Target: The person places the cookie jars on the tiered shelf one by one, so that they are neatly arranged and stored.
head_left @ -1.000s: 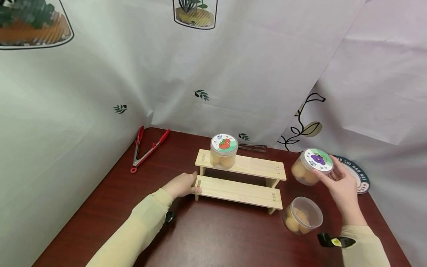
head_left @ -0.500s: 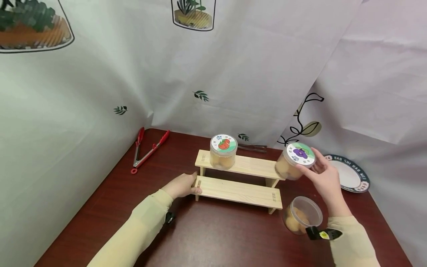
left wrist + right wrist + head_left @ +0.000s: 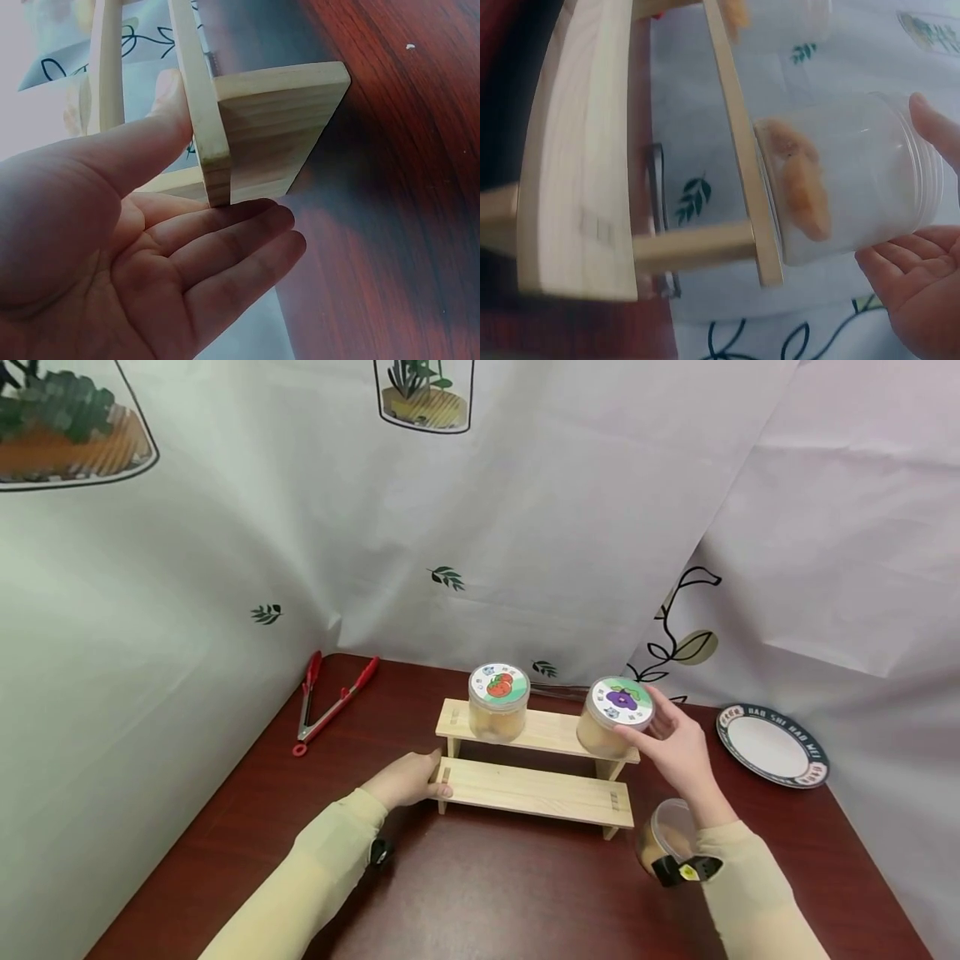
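Observation:
In the head view, a two-tier wooden shelf (image 3: 536, 789) stands mid-table. My left hand (image 3: 405, 779) grips the left end of its lower board; the left wrist view has my thumb on one side of the board (image 3: 202, 112) and my fingers on the other. With thumb and fingers around its lid edge, my right hand (image 3: 678, 756) holds a clear round jar (image 3: 597, 732) with a purple-picture lid. The right wrist view shows this jar's (image 3: 847, 180) base at the upper board, with yellowish pieces inside. Another jar (image 3: 497, 722), its lid picturing tomatoes, sits on the upper board's left part.
A lidless clear jar (image 3: 660, 835) with yellowish contents stands right of the shelf, partly hidden by my right wrist. Red-handled tongs (image 3: 333, 714) lie back left. A rimmed white plate (image 3: 772, 747) lies back right. Metal tongs (image 3: 558, 692) lie behind the shelf, against the fabric backdrop.
My right hand has carried the purple-lidded jar leftward, from beside the plate onto the right part of the upper board. My left hand has stayed at the shelf's left end.

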Available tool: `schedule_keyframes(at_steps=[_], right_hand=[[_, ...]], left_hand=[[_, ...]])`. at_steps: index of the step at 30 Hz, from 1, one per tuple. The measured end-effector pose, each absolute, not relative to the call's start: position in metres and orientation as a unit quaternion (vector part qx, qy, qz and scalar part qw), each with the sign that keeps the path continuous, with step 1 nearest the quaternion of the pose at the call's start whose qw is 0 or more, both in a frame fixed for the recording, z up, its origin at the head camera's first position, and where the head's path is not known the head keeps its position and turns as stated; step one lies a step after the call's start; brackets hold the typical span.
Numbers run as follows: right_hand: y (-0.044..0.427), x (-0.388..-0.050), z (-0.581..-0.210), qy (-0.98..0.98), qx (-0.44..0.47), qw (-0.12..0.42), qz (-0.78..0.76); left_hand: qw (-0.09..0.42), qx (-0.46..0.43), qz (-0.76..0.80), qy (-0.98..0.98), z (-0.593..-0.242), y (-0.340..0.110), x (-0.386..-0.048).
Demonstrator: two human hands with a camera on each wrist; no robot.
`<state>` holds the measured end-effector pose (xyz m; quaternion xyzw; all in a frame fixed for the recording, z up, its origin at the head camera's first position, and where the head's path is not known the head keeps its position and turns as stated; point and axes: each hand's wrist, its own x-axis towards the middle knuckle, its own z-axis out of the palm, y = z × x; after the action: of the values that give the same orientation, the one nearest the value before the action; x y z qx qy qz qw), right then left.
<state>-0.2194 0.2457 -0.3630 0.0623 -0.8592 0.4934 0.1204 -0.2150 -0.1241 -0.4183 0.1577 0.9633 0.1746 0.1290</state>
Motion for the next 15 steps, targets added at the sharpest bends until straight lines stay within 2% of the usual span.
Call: schedule_keyframes(at_steps=[15], right_hand=[[0.206, -0.237, -0.361, -0.845, 0.102, 0.099, 0.515]], left_hand=[[0.125, 0.159, 0.172, 0.964, -0.421, -0.124, -0.217]])
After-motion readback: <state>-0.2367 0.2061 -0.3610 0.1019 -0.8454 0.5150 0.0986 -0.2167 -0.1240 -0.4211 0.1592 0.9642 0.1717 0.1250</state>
